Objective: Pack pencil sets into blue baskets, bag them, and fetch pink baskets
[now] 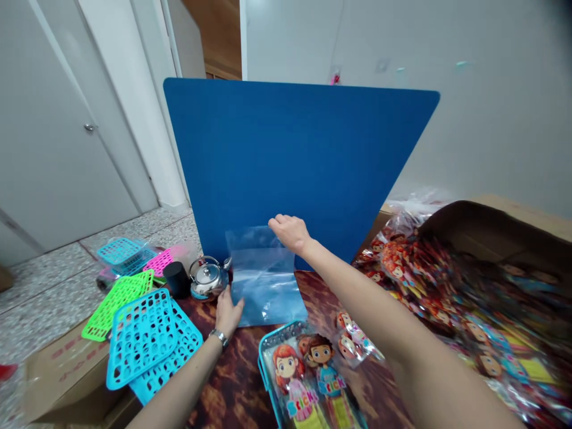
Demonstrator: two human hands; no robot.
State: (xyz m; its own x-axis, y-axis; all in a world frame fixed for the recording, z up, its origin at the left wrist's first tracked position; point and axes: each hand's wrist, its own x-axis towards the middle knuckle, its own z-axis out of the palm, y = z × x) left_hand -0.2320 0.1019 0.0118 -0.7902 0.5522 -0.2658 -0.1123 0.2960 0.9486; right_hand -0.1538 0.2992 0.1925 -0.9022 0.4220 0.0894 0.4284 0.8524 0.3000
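Observation:
A clear plastic bag (268, 283) stands partly raised on the brown patterned tabletop (214, 381), against a blue panel. My right hand (290, 231) is closed at the bag's upper right edge, fingers curled over it. At the lower left edge, my left hand (229, 313), with a metal watch on the wrist, touches the bag with thumb and fingers apart. Just in front is a light-blue basket (264, 357) holding packets printed with cartoon children (308, 381). More small printed packets (353, 339) lie to its right.
A shiny metal teapot (208, 277) and a black cup (177, 279) stand left of the bag. Blue perforated plastic panels (143, 333) and a green one (118, 304) lie over a cardboard box (58, 375). The upright blue panel (299, 161) blocks the back. At right, packets (415, 268) spill from a large box.

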